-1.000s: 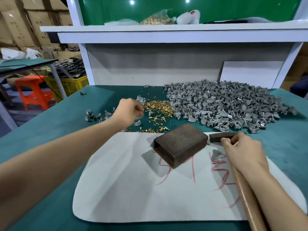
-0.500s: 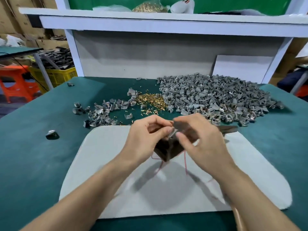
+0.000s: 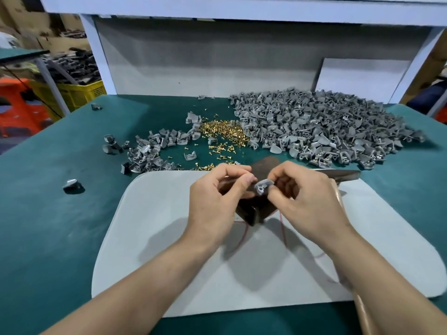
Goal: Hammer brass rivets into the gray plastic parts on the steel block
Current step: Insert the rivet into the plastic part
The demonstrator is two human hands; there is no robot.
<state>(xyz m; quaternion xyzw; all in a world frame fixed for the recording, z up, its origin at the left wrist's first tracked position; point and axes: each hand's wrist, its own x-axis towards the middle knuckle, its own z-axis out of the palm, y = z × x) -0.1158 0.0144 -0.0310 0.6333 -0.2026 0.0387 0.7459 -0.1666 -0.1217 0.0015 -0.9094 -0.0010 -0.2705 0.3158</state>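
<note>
Above the steel block (image 3: 251,213) the right hand (image 3: 312,201) pinches a gray part (image 3: 262,186) in its fingers. The left hand (image 3: 217,197) curls its fingers close by, contents unclear. The hammer (image 3: 343,176) lies unheld, so striking seems yet to come.

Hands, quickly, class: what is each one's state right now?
Left hand: fingers pinched together; contents cannot be told.
Right hand: pinching a gray plastic part.

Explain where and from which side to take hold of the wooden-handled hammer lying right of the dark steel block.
Grip the wooden-handled hammer by its handle, probably toward the near end, coming from above on the right. The handle lies flat, running from the dark head toward the person beneath the right forearm, so that side is nearest.
</note>
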